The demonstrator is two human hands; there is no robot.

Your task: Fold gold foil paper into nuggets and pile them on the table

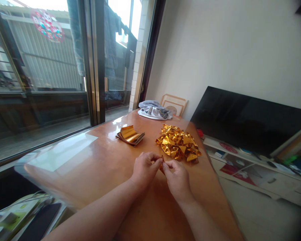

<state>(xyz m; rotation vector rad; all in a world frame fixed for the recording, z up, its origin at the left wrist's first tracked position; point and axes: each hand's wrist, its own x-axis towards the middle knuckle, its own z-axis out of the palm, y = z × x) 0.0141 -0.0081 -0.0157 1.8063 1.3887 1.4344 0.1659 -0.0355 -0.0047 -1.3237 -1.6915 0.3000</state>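
Over the wooden table, my left hand (145,167) and my right hand (176,177) meet with thumbs and fingers pinched on one small piece of gold foil paper (162,162). Most of that piece is hidden behind the fingers; only a thin folded edge shows. Just beyond my right hand lies a heap of folded gold foil pieces (179,142), shiny and pointed. Farther off, ahead of my left hand, sits a stack of flat gold foil sheets (130,135), its top sheets curling up.
The table (110,167) runs away from me beside a glass sliding door (50,67). Folded grey and white cloth (154,109) and a wooden frame (174,103) are at its far end. A television (250,120) stands on a low cabinet (266,177) to the right.
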